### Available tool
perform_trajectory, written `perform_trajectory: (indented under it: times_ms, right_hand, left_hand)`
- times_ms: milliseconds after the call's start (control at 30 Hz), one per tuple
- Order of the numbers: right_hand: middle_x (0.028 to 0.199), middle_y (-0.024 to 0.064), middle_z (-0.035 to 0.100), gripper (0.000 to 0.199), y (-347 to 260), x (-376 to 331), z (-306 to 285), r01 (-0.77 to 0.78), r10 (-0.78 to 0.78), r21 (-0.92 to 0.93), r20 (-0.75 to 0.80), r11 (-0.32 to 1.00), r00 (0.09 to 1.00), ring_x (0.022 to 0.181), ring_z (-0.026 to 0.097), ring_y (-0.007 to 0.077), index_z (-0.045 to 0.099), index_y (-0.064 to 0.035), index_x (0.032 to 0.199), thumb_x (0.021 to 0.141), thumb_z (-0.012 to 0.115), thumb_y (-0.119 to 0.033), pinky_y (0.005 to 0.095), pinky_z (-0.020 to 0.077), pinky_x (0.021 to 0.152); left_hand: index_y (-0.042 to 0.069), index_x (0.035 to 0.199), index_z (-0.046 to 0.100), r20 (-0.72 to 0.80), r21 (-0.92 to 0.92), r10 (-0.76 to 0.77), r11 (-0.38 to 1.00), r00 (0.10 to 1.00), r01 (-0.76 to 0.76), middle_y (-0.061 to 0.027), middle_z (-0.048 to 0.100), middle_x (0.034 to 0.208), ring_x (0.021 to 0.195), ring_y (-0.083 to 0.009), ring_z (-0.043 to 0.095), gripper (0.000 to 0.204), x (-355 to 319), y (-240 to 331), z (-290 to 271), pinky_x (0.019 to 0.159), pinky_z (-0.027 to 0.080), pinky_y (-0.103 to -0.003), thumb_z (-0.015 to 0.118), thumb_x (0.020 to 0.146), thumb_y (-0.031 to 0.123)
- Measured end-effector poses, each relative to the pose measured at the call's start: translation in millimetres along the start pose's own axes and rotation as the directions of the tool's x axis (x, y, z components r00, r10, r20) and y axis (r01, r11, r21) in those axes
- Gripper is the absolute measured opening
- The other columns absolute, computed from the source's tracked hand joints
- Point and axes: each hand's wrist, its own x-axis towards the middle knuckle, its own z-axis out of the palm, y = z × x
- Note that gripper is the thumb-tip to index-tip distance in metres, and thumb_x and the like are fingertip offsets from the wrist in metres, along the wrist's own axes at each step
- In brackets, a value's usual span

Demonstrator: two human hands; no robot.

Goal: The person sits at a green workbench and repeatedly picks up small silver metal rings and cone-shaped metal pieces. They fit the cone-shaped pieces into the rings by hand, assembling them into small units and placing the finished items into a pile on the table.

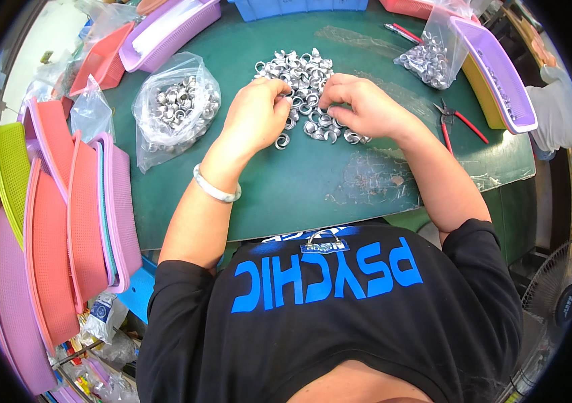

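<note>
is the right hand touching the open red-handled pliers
Apart: the head view plainly shows green tabletop between the right hand and the open red-handled pliers.

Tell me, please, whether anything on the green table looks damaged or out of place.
The green table looks worn: pale, scuffed-looking patches break up its surface near the front edge, right of centre. One silvery ring also lies slightly apart, at the near-left edge of the loose pile.
</note>
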Motion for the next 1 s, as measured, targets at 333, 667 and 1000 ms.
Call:
perform_trajectory:
  times_ms: [333,667,1000]
  right_hand:
    - [0.087,0.0123,0.055,0.021,4.8,-2.0,-4.3,-0.071,0.073,-0.133,0.008,0.989,0.997,0.085,0.053,0.0305,0.058,-0.0003,0.09,0.069,0.06,-0.002,0.0365,0.0431,0.075]
    - [0.078,0.0119,0.055,0.014,3.3,-2.7,-6.4,-0.185,0.2,-0.172,0.072,0.967,0.977,0.075,0.054,0.0292,0.057,-0.0004,0.081,0.069,0.061,-0.005,0.036,0.0439,0.067]
    - [0.074,0.0118,0.054,0.008,-1.6,-3.1,-0.1,-0.206,0.218,-0.209,0.035,0.956,0.975,0.071,0.054,0.0291,0.057,-0.0012,0.073,0.069,0.06,-0.007,0.0361,0.0435,0.064]
  left_hand:
    - [0.001,0.09,0.063,-0.062,-0.139,0.079,0.987,0.995,-0.087,-0.0079,0.056,0.075,0.059,-0.015,0.052,0.015,-14.4,0.3,10.8,0.056,0.042,-0.027,0.056,0.077,0.006]
    - [0.001,0.087,0.063,-0.073,-0.165,0.124,0.977,0.99,-0.134,-0.007,0.055,0.07,0.056,-0.0144,0.052,0.013,-14.4,-0.6,13.9,0.052,0.041,-0.026,0.06,0.076,0.006]
    - [0.001,0.087,0.063,-0.079,-0.198,0.124,0.97,0.989,-0.137,-0.0066,0.055,0.07,0.055,-0.0134,0.051,0.013,-15.0,0.6,13.8,0.051,0.041,-0.026,0.06,0.076,0.007]
